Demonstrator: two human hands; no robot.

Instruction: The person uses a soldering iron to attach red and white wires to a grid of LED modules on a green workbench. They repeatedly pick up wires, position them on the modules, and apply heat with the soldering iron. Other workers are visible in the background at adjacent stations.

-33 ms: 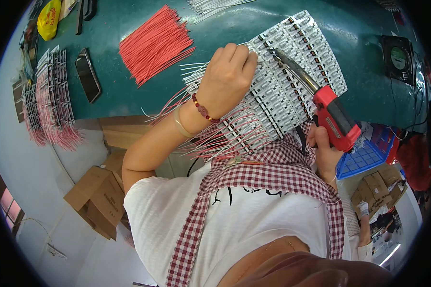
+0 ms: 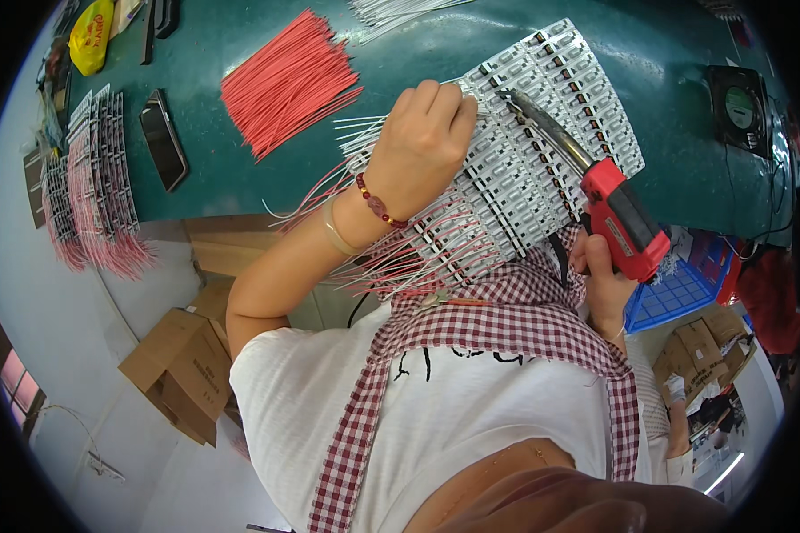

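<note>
A large panel of white circuit boards [image 2: 529, 191] with rows of small metal parts lies at a slant across the table edge and my lap. Over its upper left part is my left hand [image 2: 422, 142], closed, with white wires [image 2: 357, 131] running out from behind its fingers; the fingertips are partly hidden. My right hand [image 2: 606, 280] is wrapped round the lower end of a red and black soldering gun [image 2: 627, 218]. The gun's tip touches or hovers just above the panel, right of my left fingers. Red and white wires [image 2: 418, 258] trail from the panel's lower left.
On the green table [image 2: 213, 191] lie a pile of red wires [image 2: 289, 82], white wires [image 2: 400, 11] and a phone [image 2: 164, 140]. Wired panels [image 2: 98, 182] overhang the left edge. A black device [image 2: 740, 111] sits right. A blue basket [image 2: 676, 298] and cartons [image 2: 182, 369] stand lower.
</note>
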